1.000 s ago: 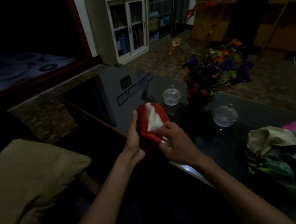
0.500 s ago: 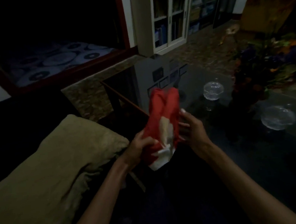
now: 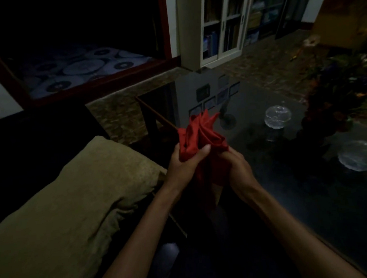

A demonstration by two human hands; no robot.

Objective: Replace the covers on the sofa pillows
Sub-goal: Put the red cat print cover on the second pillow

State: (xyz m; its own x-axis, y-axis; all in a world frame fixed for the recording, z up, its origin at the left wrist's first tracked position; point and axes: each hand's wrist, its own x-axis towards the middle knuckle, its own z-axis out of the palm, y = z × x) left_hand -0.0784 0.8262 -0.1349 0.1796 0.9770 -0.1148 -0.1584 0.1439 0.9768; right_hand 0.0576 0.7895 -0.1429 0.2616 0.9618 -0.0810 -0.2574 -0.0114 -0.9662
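Observation:
A bunched red pillow cover point(image 3: 202, 135) stands up between both hands in the middle of the head view. My left hand point(image 3: 185, 163) grips it from the left, thumb across the cloth. My right hand point(image 3: 238, 169) holds its lower right part, fingers curled into the folds. An olive pillow point(image 3: 74, 203) lies at the lower left on the dark sofa, just left of my left forearm.
A dark glass coffee table point(image 3: 280, 197) lies ahead and to the right, bearing a lidded glass jar point(image 3: 277, 117), a glass dish point(image 3: 360, 155) and a flower arrangement point(image 3: 344, 90). A white glass-door bookcase point(image 3: 215, 23) stands at the back. A patterned bed point(image 3: 80, 68) lies far left.
The folded red and white cover has been gathered into a bunch with only red showing. Both hands now grip it close together, and the view has turned left and down.

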